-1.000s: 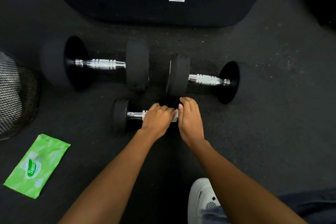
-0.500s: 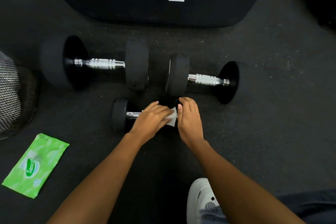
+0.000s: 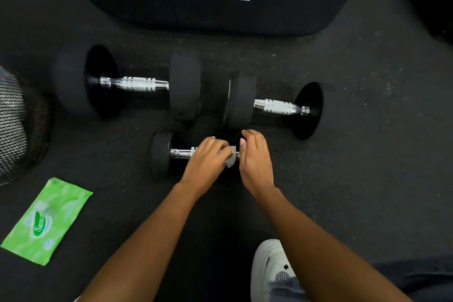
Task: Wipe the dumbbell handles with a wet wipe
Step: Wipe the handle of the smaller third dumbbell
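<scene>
A small black dumbbell (image 3: 160, 152) lies on the floor right in front of me, its chrome handle (image 3: 181, 153) partly showing. My left hand (image 3: 206, 162) grips a white wet wipe (image 3: 230, 157) wrapped on the handle's right part. My right hand (image 3: 256, 159) curls over the dumbbell's right head, which is hidden beneath it. Two larger dumbbells lie behind. The left one has a bare chrome handle (image 3: 137, 84), and so does the right one (image 3: 277, 106).
A green wet-wipe pack (image 3: 46, 220) lies flat at the lower left. A black mesh basket (image 3: 19, 125) stands at the left edge. A large black machine base (image 3: 220, 7) blocks the far side. My white shoe (image 3: 269, 267) is at the bottom right.
My left hand with the wipe has slid slightly left along the small dumbbell's handle, so a corner of the wipe shows. My right hand has stayed on the right end.
</scene>
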A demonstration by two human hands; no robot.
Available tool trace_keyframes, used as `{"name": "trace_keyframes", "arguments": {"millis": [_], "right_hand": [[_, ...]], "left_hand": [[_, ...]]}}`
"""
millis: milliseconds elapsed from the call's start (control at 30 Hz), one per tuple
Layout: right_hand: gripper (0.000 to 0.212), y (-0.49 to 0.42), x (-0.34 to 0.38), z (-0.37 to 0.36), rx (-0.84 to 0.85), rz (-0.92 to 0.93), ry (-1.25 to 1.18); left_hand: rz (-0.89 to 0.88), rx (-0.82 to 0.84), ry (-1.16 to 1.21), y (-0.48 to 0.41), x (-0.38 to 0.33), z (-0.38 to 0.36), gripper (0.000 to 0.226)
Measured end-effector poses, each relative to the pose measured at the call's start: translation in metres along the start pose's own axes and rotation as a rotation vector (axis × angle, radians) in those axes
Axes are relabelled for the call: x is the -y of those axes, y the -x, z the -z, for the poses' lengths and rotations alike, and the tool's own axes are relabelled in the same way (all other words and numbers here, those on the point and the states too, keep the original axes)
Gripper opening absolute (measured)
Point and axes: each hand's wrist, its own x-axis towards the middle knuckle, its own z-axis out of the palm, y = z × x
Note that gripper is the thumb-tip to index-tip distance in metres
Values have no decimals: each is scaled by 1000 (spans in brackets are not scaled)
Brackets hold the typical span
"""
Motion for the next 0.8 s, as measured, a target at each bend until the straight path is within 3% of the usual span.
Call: {"name": "trace_keyframes", "arguments": {"millis": [200,433,600,800], "right_hand": [[48,0,2,0,-12,8,29],[51,0,1,2,15,5,23],[51,1,0,1,6,3,31],[51,1,-1,0,26,15,29]], "left_hand": [[111,2,47,-10,-22,-4,34],[16,-41,49,7,12,3,24],[131,-10,57,-8,10,3,39],[45,66,55,-5,7,2,39]]}}
